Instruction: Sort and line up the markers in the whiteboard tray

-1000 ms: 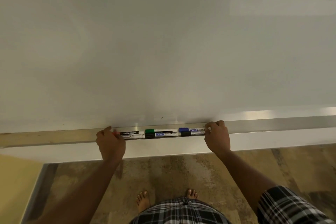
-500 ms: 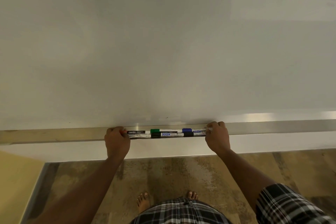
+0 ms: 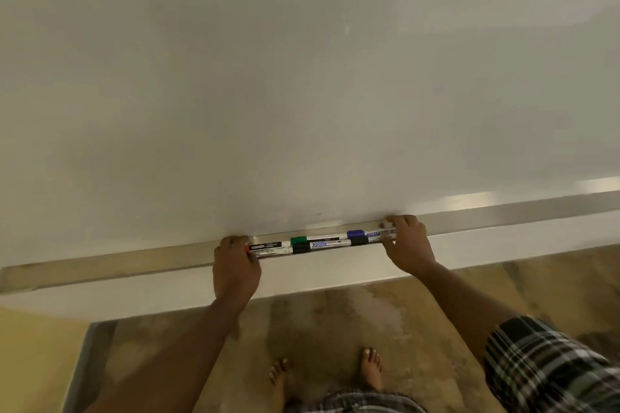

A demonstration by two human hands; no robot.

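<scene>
Left hand (image 3: 236,270) curled on the markers' (image 3: 318,244) left end, right hand (image 3: 407,245) on their right end, in whiteboard tray (image 3: 134,261); I see both grips narrow

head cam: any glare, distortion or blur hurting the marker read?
Head view: glare streak on the tray right of the right hand; wide-angle bows the tray; dim, even light; markers slightly soft, some label text still reads; left hand hides their left ends.
</scene>
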